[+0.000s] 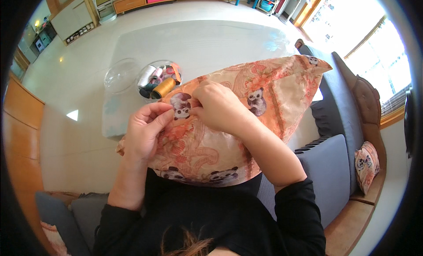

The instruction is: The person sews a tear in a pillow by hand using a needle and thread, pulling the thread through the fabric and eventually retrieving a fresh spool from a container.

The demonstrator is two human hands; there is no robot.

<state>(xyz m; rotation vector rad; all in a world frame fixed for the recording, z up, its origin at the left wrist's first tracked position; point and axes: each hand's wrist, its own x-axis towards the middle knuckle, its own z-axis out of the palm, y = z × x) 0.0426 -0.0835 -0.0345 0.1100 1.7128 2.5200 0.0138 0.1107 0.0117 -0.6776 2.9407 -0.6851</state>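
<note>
A pillow cover of shiny orange and cream fabric printed with pandas and flowers lies across my lap, one corner stretching to the right over the glass-like tabletop. Above its left part, my left hand pinches thumb against forefinger. Facing it a short way to the right, my right hand also pinches, its fingertips over a printed panda. A fine pale strand, perhaps thread or a needle, seems to lie between the fingertips; it is too thin to make out surely. A round clear tub of thread spools stands just beyond my left hand.
A gold thread spool and a white spool lie in the tub. Beside it is a clear round lid on the covered table. A grey-cushioned sofa runs along the right, with a panda-print pillow on it.
</note>
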